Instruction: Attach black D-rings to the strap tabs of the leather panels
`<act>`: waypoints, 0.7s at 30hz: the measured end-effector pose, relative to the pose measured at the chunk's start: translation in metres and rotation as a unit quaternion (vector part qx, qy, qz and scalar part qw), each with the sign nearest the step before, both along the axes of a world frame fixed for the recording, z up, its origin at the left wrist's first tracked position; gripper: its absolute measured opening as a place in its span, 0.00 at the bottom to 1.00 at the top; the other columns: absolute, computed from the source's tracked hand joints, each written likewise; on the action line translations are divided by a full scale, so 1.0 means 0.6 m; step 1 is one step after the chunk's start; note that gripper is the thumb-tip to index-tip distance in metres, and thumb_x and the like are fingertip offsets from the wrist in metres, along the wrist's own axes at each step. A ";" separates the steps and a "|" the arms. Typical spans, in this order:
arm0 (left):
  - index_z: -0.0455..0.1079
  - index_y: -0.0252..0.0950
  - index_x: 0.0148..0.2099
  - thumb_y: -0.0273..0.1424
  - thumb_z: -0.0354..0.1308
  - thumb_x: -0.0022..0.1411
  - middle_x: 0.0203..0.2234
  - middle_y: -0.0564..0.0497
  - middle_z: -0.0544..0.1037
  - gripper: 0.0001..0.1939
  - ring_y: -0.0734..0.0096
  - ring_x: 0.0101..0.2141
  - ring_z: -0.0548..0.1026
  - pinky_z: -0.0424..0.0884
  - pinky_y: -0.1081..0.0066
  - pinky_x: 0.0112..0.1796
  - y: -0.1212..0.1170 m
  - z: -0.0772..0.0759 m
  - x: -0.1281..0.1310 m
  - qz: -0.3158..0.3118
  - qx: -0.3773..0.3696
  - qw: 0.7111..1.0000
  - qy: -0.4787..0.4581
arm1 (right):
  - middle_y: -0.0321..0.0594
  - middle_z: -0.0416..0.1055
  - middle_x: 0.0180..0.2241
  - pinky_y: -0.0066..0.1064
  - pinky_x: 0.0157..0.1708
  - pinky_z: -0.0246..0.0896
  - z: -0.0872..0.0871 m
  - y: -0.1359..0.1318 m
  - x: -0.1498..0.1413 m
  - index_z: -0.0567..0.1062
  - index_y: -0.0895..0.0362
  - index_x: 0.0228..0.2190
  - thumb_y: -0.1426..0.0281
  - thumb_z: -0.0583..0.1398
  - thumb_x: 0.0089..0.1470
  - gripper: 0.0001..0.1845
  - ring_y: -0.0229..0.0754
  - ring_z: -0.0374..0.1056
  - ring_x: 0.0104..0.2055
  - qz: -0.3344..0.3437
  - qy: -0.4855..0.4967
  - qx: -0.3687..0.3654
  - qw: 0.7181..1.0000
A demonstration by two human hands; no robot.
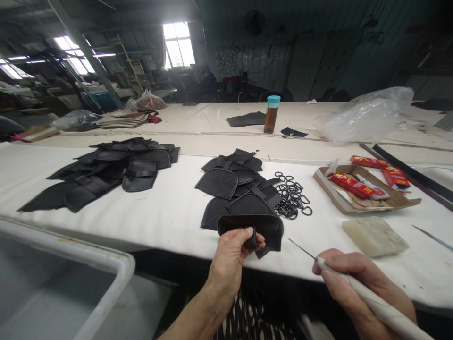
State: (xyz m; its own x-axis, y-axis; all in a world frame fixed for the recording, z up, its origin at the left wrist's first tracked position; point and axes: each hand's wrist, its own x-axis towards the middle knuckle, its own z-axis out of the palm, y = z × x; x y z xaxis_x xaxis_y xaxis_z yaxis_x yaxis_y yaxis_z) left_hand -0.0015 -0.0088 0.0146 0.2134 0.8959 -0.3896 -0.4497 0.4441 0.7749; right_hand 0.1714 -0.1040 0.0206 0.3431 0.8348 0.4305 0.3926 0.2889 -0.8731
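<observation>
My left hand [236,250] pinches the strap of a black leather flap piece [269,231], raised at the table's front edge with its smooth side toward me. In my right hand [361,283] is an awl [371,300], its pale handle gripped between thumb and fingers. The thin metal tip points left, apart from the leather piece. Just behind the held piece lies a pile of similar black leather pieces [216,183], some with straps. Beside that pile is a heap of black D-rings [290,196].
A larger pile of black leather pieces [94,186] lies left. At right are a cardboard tray [348,208] with red boxes, a wax-like block [375,236] and a thin pointed tool [432,237]. Farther back stand a bottle [271,118] and clear plastic [368,115]. A white rail [120,264] borders lower left.
</observation>
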 end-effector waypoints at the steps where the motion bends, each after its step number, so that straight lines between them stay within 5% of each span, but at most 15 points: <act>1: 0.74 0.29 0.23 0.30 0.62 0.48 0.20 0.48 0.77 0.08 0.71 0.25 0.74 0.71 0.69 0.34 -0.001 0.000 0.000 0.002 0.000 1.000 -0.002 | 0.34 0.72 0.26 0.20 0.18 0.60 0.000 -0.001 -0.001 0.70 0.53 0.28 0.73 0.60 0.48 0.03 0.34 0.67 0.21 0.001 -0.004 -0.001 1.000; 7: 0.74 0.28 0.23 0.29 0.61 0.49 0.20 0.47 0.77 0.07 0.71 0.24 0.74 0.72 0.70 0.33 -0.004 0.000 -0.003 0.001 -0.008 1.000 -0.009 | 0.34 0.71 0.27 0.19 0.18 0.61 0.000 -0.008 -0.008 0.70 0.52 0.28 0.70 0.61 0.49 0.03 0.34 0.67 0.22 -0.018 -0.001 -0.022 1.000; 11: 0.73 0.28 0.26 0.25 0.56 0.56 0.23 0.45 0.78 0.08 0.69 0.26 0.76 0.72 0.70 0.32 0.022 0.038 -0.023 -0.017 -0.074 0.997 -0.032 | 0.35 0.72 0.26 0.20 0.22 0.63 0.008 -0.014 -0.007 0.71 0.53 0.26 0.67 0.62 0.47 0.04 0.36 0.68 0.25 -0.061 0.015 -0.047 0.997; 15: 0.71 0.28 0.33 0.23 0.45 0.62 0.27 0.43 0.78 0.13 0.68 0.31 0.76 0.72 0.67 0.35 0.121 0.128 -0.093 0.035 -0.011 0.999 -0.036 | 0.36 0.72 0.23 0.22 0.20 0.63 0.019 -0.010 -0.007 0.72 0.54 0.25 0.64 0.62 0.44 0.07 0.38 0.66 0.22 -0.103 0.038 -0.105 0.988; 18: 0.66 0.32 0.40 0.26 0.41 0.64 0.34 0.44 0.77 0.12 0.67 0.38 0.75 0.70 0.64 0.40 0.225 0.196 -0.167 0.119 0.129 0.984 -0.015 | 0.35 0.69 0.18 0.23 0.17 0.61 0.026 -0.006 -0.010 0.72 0.55 0.23 0.60 0.63 0.41 0.11 0.37 0.64 0.18 -0.132 0.047 -0.139 0.980; 21: 0.59 0.33 0.46 0.38 0.43 0.65 0.40 0.43 0.73 0.14 0.70 0.41 0.72 0.68 0.63 0.41 0.293 0.219 -0.211 0.145 0.235 0.955 0.112 | 0.34 0.67 0.16 0.23 0.16 0.60 0.026 -0.007 -0.011 0.71 0.55 0.22 0.57 0.62 0.41 0.14 0.36 0.62 0.17 -0.142 0.057 -0.158 0.976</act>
State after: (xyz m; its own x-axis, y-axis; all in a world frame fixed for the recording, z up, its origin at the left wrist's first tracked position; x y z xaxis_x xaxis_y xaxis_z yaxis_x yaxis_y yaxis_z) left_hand -0.1281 0.1668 0.1460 -0.1117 0.9917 0.0630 -0.3001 -0.0942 0.9492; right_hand 0.1647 -0.1085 0.0365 0.6110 0.7834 0.1137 0.3134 -0.1075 -0.9435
